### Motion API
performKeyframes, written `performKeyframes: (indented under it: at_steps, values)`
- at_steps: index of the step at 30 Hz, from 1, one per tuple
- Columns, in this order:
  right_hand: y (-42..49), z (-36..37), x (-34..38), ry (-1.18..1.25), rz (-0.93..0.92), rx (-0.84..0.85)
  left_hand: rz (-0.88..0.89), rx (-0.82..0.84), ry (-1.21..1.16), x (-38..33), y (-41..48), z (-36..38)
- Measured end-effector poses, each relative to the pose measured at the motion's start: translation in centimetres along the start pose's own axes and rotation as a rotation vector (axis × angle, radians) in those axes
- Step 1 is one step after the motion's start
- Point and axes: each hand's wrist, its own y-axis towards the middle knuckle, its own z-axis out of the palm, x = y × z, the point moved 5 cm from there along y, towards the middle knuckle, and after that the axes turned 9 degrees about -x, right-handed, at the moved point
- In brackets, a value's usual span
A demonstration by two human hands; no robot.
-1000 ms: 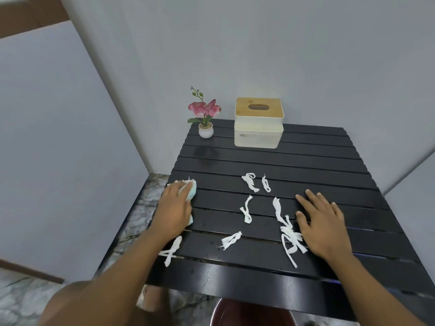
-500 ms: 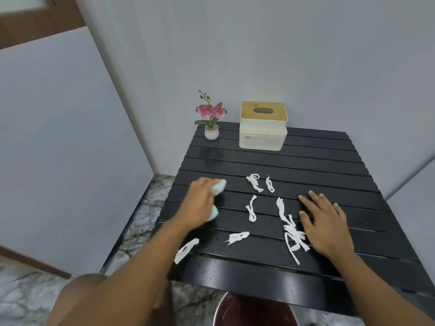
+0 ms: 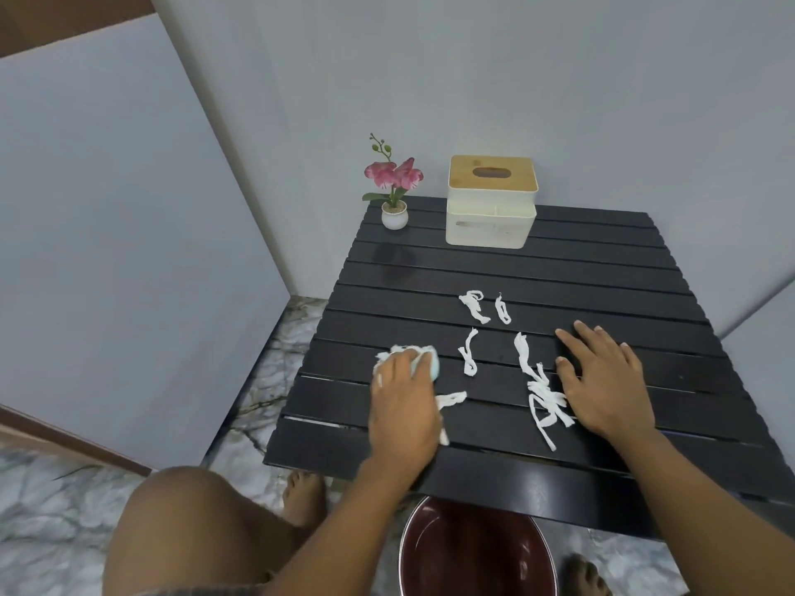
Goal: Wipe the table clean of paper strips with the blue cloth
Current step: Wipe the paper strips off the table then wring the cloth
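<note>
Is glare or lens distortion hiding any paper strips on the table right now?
Head view: wide-angle bowing at the edges, soft glare only on the table near edge, strips sharp against black slats; the left hand covers part of the blue cloth.

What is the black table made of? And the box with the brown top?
The table looks like painted wood or metal slats: long black boards with gaps, slightly shiny. I can't tell which. The box looks like smooth cream plastic, and its lid looks like light wood or bamboo, matte tan with a slot.
</note>
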Motion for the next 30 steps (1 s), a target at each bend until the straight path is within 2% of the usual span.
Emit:
performKeyframes:
  at_steps: [4,6,9,12,15,20,24,27,30]
  values:
    - [0.1,-0.1,0.0,0.019,-0.008,-0.004,0.021,0.028,-0.095,-2.1,1.3,0.1]
    - [0.2,-0.1,0.0,0.022,-0.008,-0.005,0.001,-0.020,-0.079,-0.1,1.6,-1.5]
    - [0.1,0.0,0.0,0.019,-0.004,-0.004,-0.088,-0.073,0.069,5.3,0.2,-4.0]
    - [0.1,0.1,0.0,0.008,-0.002,-0.002,-0.175,-0.148,0.062,7.2,-2.7,-5.0]
    - [0.2,0.2,0.0,0.002,-0.005,0.009,-0.169,-0.182,0.052,4.8,-3.8,-3.7]
    - [0.1,0.0,0.1,0.004,0.002,0.011,-0.162,-0.080,0.012,-1.8,-3.2,-0.5]
    - [0.0,-0.2,0.1,0.012,0.001,0.011,-0.104,-0.045,-0.249,-5.8,-2.5,0.5]
    - [0.0,-0.3,0.1,0.015,0.003,0.010,-0.112,-0.098,-0.266,-2.7,-1.0,-1.4]
    - [0.1,-0.2,0.1,0.010,0.006,0.014,-0.109,-0.102,-0.042,3.2,-1.0,-3.4]
